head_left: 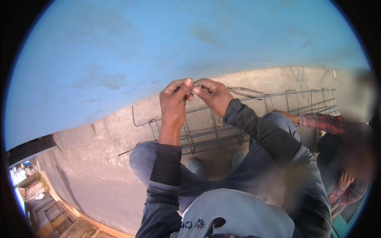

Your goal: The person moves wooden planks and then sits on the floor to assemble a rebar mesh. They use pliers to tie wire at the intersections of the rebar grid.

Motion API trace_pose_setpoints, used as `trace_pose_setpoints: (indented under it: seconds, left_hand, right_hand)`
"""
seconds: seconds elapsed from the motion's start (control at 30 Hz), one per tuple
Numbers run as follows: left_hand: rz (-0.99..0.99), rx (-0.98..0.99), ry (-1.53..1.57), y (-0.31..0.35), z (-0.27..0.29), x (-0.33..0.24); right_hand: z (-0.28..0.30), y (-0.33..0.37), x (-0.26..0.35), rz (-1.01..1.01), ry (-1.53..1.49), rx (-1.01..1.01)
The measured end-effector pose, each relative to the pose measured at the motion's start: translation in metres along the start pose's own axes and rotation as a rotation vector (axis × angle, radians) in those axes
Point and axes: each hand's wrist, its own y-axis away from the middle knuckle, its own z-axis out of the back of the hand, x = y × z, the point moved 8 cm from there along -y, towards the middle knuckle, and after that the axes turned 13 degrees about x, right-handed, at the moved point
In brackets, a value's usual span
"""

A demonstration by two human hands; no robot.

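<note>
My left hand [176, 91] and my right hand [212, 93] meet in front of the blue wall, fingertips almost touching. Both are closed in a pinch. Whatever lies between the fingertips is too small to make out. Below them a long cage of thin steel bars [204, 140] with bent rectangular stirrups lies across the concrete, in front of my knees and feet. Just beyond my right wrist, a pair of pincers [246, 92] with long thin handles rests on the ground by the cage.
A blue wall [190, 39] rises close beyond my hands. At the right crouches a co-worker in a red checked sleeve [323, 122], one hand [288, 116] at the cage. The concrete floor [99, 170] reaches left toward a raised edge [85, 218]. A bar end [133, 115] sticks up at the cage's left.
</note>
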Motion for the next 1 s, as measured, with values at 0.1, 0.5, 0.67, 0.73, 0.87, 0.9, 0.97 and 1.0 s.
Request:
trace_pose_setpoints:
  seconds: [0.1,0.5,0.67,0.73,0.87,0.9,0.97,1.0]
  left_hand:
    - [-0.002,0.001,0.077,-0.004,0.0,0.006]
    - [-0.111,0.237,0.053,-0.006,0.009,0.022]
    - [-0.067,0.16,0.187,-0.004,0.015,0.028]
    - [-0.027,0.154,0.238,-0.005,0.019,0.033]
    - [0.006,0.237,0.283,-0.002,0.008,0.04]
    - [0.005,0.244,0.278,0.001,0.002,0.039]
    - [-0.042,0.324,0.372,0.003,0.0,0.033]
    - [-0.071,0.367,0.406,0.001,-0.002,0.03]
  right_hand:
    - [0.004,0.001,-0.003,0.068,-0.141,0.016]
    - [0.0,-0.009,-0.019,0.056,-0.164,0.095]
    - [-0.018,0.0,-0.008,-0.042,-0.405,0.187]
    - [-0.02,-0.001,-0.004,-0.041,-0.431,0.221]
    - [-0.016,0.007,-0.003,-0.063,-0.4,0.264]
    - [-0.015,0.009,-0.004,-0.075,-0.399,0.276]
    - [-0.023,0.011,0.005,-0.119,-0.462,0.33]
    - [-0.024,0.011,0.009,-0.132,-0.493,0.363]
